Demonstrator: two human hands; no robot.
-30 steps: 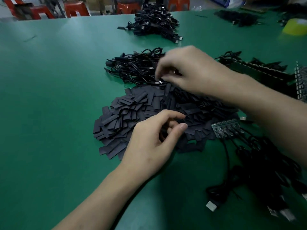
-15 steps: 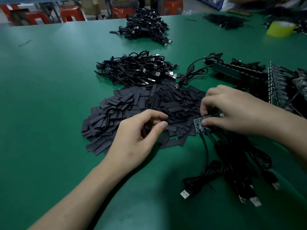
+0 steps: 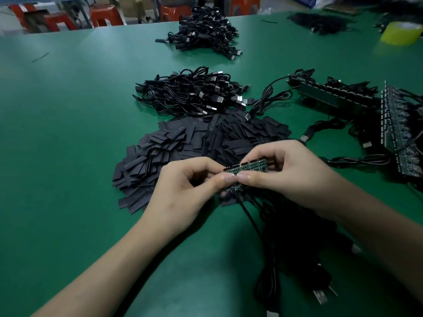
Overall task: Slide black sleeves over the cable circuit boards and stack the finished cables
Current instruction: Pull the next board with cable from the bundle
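Observation:
A strip of small green circuit boards (image 3: 248, 167) with black cables hanging from it is held up just above the table. My left hand (image 3: 190, 188) pinches its left end between thumb and forefinger. My right hand (image 3: 286, 172) grips the rest of the strip, fingers curled over the top. Their black cables (image 3: 272, 243) trail down toward me. Behind the hands lies a wide pile of flat black sleeves (image 3: 183, 147). Farther back sits a heap of finished cables (image 3: 190, 92) with USB plugs.
A second cable heap (image 3: 203, 33) lies near the far edge of the green table (image 3: 68, 133). More board strips with cables (image 3: 398, 124) crowd the right side. A yellow tape roll (image 3: 402, 33) sits far right. Red stools (image 3: 105, 17) stand beyond the table.
My right hand came back from the finished heap, took a board strip at the right and brought it to the centre. My left hand left the sleeve pile and met it.

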